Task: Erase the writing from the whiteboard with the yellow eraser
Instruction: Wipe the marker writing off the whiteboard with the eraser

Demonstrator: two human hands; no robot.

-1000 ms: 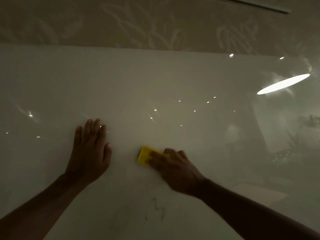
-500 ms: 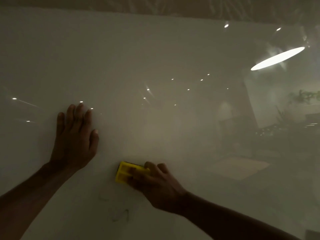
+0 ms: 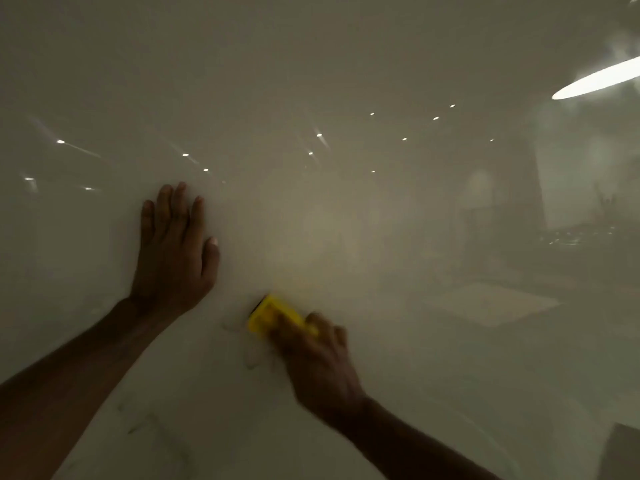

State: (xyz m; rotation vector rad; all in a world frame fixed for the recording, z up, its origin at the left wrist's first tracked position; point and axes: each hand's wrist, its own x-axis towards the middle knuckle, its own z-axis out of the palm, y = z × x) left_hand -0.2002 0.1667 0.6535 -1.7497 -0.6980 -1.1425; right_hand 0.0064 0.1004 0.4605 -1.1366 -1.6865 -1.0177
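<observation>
1. Across the head view, the wiping step is judged to be in hand: the yellow eraser [image 3: 273, 315] is gripped by the right hand [image 3: 320, 367] and pressed flat to the whiteboard [image 3: 311, 81], and both are blurred, which suggests a stroke under way.

2. Faint grey marks [image 3: 251, 362] are seen just below and left of the eraser, and further thin strokes [image 3: 138, 424] lie lower left, beside the left forearm. What they spell cannot be read; the task is therefore judged unfinished.

3. For the next move, the eraser would need to be carried down and leftward over those traces with firm, even pressure, its pad kept flat against the board so that no streak is left.

4. The left hand [image 3: 173, 247] is laid open and flat on the board, fingers together and pointing up, holding nothing; it appears to serve as a brace.

5. The eraser lies below and to the right of the left hand, near it but not touching, its far end projecting up and left beyond the right hand's fingers [image 3: 311, 322].

6. Reflected lights are scattered over the upper board, where no writing is discerned.
</observation>
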